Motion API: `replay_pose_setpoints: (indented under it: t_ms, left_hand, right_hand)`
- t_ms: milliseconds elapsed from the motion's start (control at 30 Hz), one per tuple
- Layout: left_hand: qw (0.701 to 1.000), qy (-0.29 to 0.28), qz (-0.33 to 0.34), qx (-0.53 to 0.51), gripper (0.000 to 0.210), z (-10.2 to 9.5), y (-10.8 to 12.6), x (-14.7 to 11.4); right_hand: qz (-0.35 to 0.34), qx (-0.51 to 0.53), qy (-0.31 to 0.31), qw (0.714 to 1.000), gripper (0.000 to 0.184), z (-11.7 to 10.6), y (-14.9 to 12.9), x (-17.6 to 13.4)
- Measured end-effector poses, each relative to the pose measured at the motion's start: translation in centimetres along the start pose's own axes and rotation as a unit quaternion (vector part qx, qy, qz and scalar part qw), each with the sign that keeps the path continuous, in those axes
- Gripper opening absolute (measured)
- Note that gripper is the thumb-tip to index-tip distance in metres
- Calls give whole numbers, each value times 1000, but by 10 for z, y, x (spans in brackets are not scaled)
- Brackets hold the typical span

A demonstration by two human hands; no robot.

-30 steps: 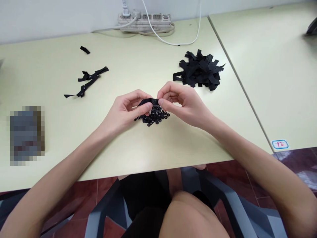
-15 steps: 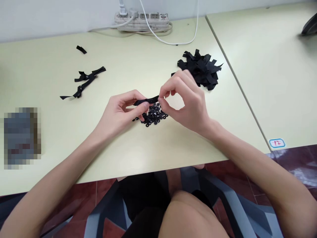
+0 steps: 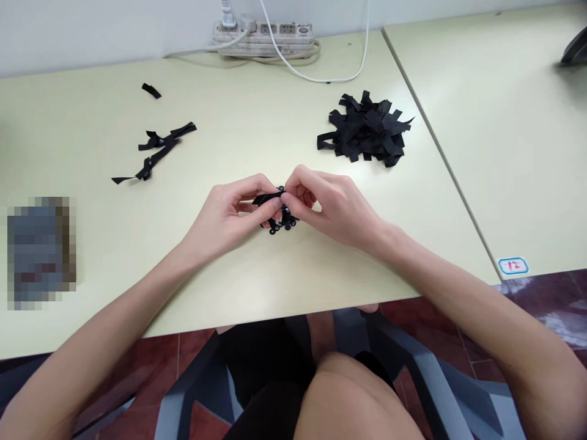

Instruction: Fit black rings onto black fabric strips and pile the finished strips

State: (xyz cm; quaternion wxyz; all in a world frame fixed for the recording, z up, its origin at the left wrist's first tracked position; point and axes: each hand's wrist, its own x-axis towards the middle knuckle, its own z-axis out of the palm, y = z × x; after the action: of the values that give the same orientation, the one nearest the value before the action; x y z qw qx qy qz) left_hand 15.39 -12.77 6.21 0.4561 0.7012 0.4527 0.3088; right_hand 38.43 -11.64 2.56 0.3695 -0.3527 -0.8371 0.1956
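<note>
Between my two hands is a short black fabric strip point(image 3: 266, 197). My left hand point(image 3: 238, 211) is closed, pinching the strip between thumb and fingers. My right hand point(image 3: 328, 198) is closed too, its thumb and forefinger pressed on the strip's right end, close against the left fingertips. Under the fingers lies a small pile of black, ring-like discs with white marks point(image 3: 287, 219), partly hidden by both hands. Whether a disc is on the strip between the fingertips cannot be made out.
A heap of black strips point(image 3: 371, 128) lies at the back right. Several strips with discs on them point(image 3: 158, 153) and a single strip point(image 3: 151, 91) are at the left. A power strip point(image 3: 263, 40) with a white cable point(image 3: 316, 78) stands by the wall. A blurred box point(image 3: 39, 253) sits far left.
My right hand has moved left and down, bringing its fingertips against my left hand's. Less of the strip shows between them. My left hand has shifted slightly right and down.
</note>
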Motion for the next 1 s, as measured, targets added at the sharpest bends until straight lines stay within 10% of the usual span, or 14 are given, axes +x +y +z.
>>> replay_pose_setpoints:
  t_ms: [300, 600, 1000]
  left_hand:
    - [1000, -12, -10, -15, 19, 1, 1, 0]
    - [995, -48, 5, -83, 18, 0, 3, 2]
    - [997, 44, -4, -59, 23, -15, -8, 12]
  right_hand:
    - [-45, -87, 0, 995, 21, 4, -1, -1]
    - [-17, 36, 13, 999, 20, 3, -5, -1]
    - [44, -9, -53, 998, 18, 1, 1, -1]
